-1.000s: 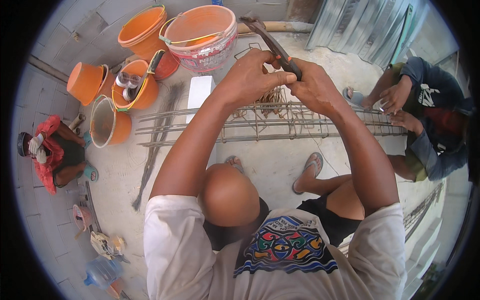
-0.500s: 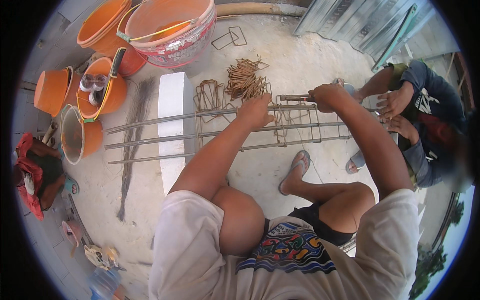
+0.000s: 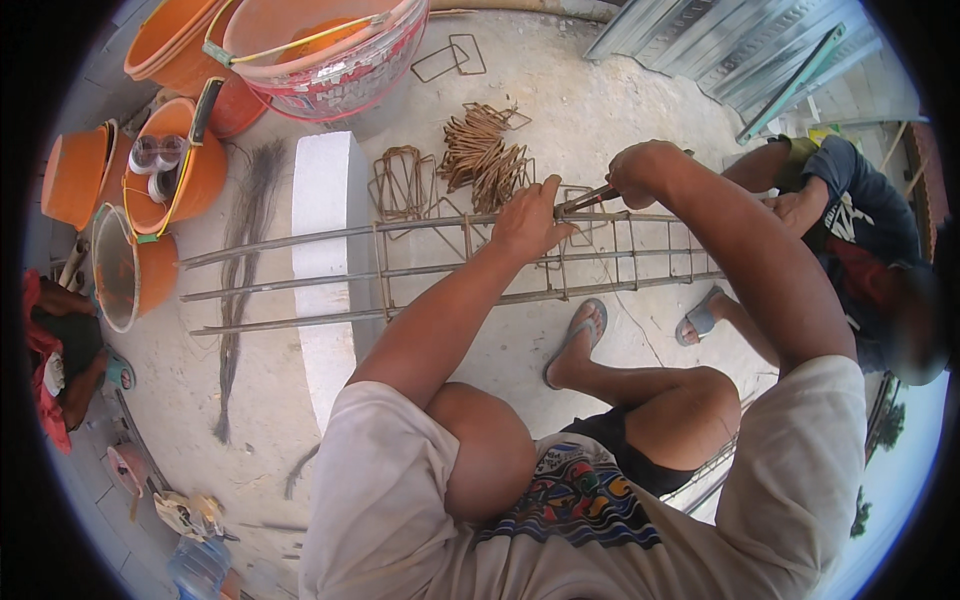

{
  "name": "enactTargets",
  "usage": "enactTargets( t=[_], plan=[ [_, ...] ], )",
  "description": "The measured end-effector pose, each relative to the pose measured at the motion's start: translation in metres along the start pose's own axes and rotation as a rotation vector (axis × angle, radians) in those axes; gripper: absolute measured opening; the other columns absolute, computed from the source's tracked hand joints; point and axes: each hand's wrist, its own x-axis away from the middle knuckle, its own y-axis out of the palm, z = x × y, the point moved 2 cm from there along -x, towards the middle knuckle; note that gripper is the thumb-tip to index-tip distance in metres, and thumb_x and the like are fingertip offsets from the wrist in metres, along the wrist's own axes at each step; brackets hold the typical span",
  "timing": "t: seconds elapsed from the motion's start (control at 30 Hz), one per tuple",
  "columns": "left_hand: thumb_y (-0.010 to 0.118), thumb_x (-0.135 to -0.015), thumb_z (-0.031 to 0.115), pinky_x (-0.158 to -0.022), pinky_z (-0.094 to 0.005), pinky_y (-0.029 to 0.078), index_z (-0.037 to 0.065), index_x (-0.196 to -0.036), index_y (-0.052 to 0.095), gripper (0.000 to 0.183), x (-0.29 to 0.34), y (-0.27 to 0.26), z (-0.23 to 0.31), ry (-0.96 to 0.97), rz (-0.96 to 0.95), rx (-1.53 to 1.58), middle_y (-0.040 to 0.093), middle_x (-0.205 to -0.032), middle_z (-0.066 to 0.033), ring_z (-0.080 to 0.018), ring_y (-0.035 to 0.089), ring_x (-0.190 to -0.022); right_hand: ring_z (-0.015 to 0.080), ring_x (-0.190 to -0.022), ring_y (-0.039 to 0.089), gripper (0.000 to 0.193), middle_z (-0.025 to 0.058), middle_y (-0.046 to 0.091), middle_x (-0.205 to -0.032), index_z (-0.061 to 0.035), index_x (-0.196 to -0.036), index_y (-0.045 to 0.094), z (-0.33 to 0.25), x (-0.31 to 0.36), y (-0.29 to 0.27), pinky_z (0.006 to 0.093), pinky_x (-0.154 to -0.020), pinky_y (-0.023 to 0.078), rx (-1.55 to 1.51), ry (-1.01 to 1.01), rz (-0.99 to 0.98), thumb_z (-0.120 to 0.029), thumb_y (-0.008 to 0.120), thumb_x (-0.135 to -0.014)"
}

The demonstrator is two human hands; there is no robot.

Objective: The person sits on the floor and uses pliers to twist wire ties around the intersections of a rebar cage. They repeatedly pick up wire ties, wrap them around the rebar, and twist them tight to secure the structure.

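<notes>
A long rebar cage (image 3: pixel 430 263) of parallel steel bars and rectangular stirrups lies crosswise before me. My left hand (image 3: pixel 526 222) is closed around its far bar, thumb and index finger on either side of a stirrup joint. My right hand (image 3: pixel 643 172) grips the handles of dark pincers (image 3: pixel 590 202). The jaws of the pincers meet the far bar right beside my left fingertips. Any wire between the jaws is too small to make out. Just beyond my left hand lies a heap of rusty stirrups (image 3: pixel 484 152), with more loose stirrups (image 3: pixel 402 178) to its left.
A white block (image 3: pixel 328 200) sits under the bars at left, beside a bundle of thin wire (image 3: pixel 238 290). Orange buckets (image 3: pixel 205 165) and a large tub (image 3: pixel 330 85) stand far left. A co-worker (image 3: pixel 870 210) is at the cage's right end. Corrugated metal sheets (image 3: pixel 700 50) lean far right.
The pincers have swung from lying along the bar to angling down to the joint by my left hand. My right hand has shifted slightly left and farther away. The whole view has shifted slightly.
</notes>
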Motion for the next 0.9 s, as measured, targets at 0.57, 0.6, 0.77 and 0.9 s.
enactTargets(
  t=[0.57,0.6,0.77,0.9],
  plan=[
    [0.08,-0.07,0.026,-0.079,-0.0396,0.056,0.001,-0.096,0.069,0.037,-0.054,0.003,0.043,0.184,-0.129,0.287,0.072,-0.09,-0.0169,-0.0318,0.07,-0.087,0.0238,-0.07,0.072,0.027,0.0121,0.074,-0.085,-0.0058,-0.104,0.074,-0.007,-0.004,-0.041,0.0364,-0.065,0.056,-0.006,-0.132,-0.289,-0.021,0.073,-0.082],
    [0.081,-0.069,0.026,-0.079,-0.0385,0.056,0.001,-0.094,0.069,0.038,-0.058,0.005,0.041,0.158,-0.214,0.323,0.073,-0.091,-0.0164,-0.0305,0.071,-0.088,0.025,-0.069,0.071,0.029,0.0131,0.073,-0.085,-0.0056,-0.104,0.074,-0.005,-0.003,-0.039,0.0369,-0.064,0.056,-0.036,-0.097,-0.234,-0.024,0.074,-0.081],
    [0.08,-0.064,0.021,-0.066,-0.0332,0.046,0.006,-0.076,0.057,0.03,-0.076,0.012,0.02,0.144,-0.299,0.51,0.062,-0.077,-0.0055,-0.0181,0.054,-0.07,0.0231,-0.098,0.064,0.044,0.0076,0.068,-0.098,-0.0064,-0.109,0.073,-0.024,0.05,-0.046,0.0458,-0.095,0.046,0.248,-0.055,0.246,-0.041,0.073,-0.083],
    [0.079,-0.064,0.021,-0.066,-0.0324,0.044,0.007,-0.075,0.055,0.03,-0.066,-0.012,0.034,0.059,-0.432,0.531,0.058,-0.072,-0.0029,-0.0167,0.051,-0.068,0.0191,-0.105,0.058,0.028,0.0034,0.064,-0.1,-0.011,-0.108,0.071,-0.017,0.056,0.008,0.0448,-0.103,0.038,0.704,-0.032,0.74,-0.033,0.061,-0.092]
  ],
)
